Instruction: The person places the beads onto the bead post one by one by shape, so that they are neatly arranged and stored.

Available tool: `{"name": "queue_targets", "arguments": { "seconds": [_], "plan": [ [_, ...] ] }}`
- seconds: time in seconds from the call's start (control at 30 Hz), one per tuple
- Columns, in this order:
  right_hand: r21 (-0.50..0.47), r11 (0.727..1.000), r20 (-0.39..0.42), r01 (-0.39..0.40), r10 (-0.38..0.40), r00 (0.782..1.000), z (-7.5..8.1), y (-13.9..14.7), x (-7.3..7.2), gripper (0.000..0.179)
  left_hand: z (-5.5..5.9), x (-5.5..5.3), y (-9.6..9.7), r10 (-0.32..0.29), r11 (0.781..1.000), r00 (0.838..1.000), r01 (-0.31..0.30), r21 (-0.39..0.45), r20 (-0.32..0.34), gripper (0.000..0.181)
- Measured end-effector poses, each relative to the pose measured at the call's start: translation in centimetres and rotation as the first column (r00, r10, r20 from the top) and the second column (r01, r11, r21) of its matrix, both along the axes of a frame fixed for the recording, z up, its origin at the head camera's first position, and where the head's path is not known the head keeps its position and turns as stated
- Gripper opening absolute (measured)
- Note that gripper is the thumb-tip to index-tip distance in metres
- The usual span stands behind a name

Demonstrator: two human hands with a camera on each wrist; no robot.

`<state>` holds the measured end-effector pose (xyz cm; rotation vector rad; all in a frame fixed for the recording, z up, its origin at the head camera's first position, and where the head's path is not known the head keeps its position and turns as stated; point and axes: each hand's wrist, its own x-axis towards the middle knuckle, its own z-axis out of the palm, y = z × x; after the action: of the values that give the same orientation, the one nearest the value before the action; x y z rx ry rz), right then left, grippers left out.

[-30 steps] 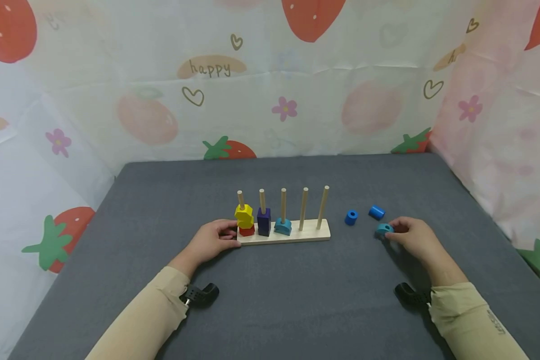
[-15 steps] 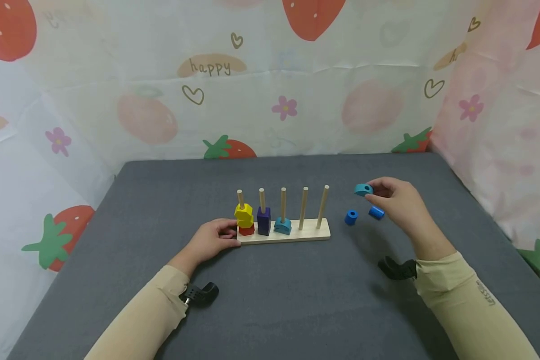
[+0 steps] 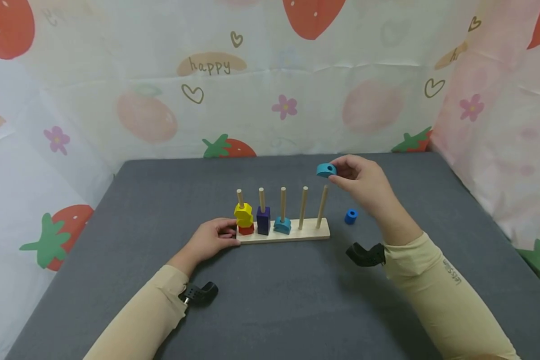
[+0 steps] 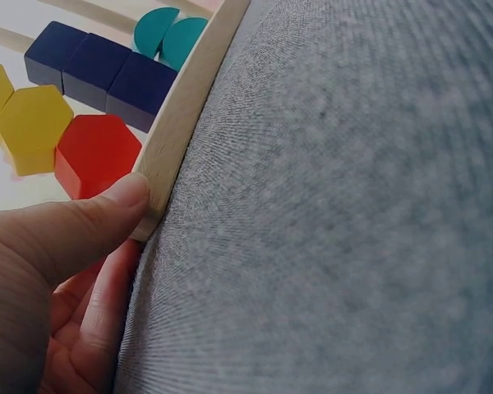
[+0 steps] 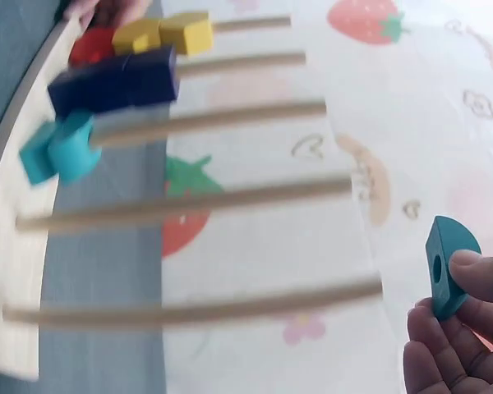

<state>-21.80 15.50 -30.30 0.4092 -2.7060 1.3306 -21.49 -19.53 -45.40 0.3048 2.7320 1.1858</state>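
Note:
My left hand [image 3: 213, 240] grips the left end of a wooden peg board [image 3: 292, 236], its thumb on the front edge in the left wrist view. On the leftmost peg, two yellow hexagonal blocks [image 3: 243, 216] sit above a red one [image 4: 97, 154]. Dark blue square blocks [image 3: 263, 221] fill part of the second peg. The third carries two teal half-round blocks [image 3: 282, 225] at its base. My right hand [image 3: 362, 182] pinches another teal half-round block [image 5: 449, 267] between thumb and fingers, its hole showing. In the head view this block is just above the rightmost peg's tip [image 3: 326, 189].
A blue cylinder block [image 3: 351, 216] stands on the grey cloth-covered table [image 3: 270, 300], right of the board. The fourth peg [image 3: 303, 207] rises between the teal stack and the rightmost peg. Behind the table hangs a strawberry-print curtain [image 3: 324, 115].
My right hand has lifted the teal half-round block off the table and carried it left, up to the rightmost peg's top. It now hides the second blue cylinder. The left hand has stayed put.

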Motion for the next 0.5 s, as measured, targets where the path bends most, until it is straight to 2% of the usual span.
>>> {"name": "queue_targets", "arguments": {
  "seconds": [0.27,0.5],
  "plan": [
    [-0.054,0.996,0.024,-0.075,0.077,0.997,-0.3,-3.0,0.2,0.025,-0.2,-0.2,0.0,-0.003,1.0,1.0,0.003,0.011,0.003,0.056],
    [-0.05,0.993,0.025,-0.105,0.107,0.994,-0.5,-4.8,0.2,0.024,-0.1,-0.1,0.0,-0.007,1.0,1.0,0.007,0.008,-0.004,0.055]
  ]
}}
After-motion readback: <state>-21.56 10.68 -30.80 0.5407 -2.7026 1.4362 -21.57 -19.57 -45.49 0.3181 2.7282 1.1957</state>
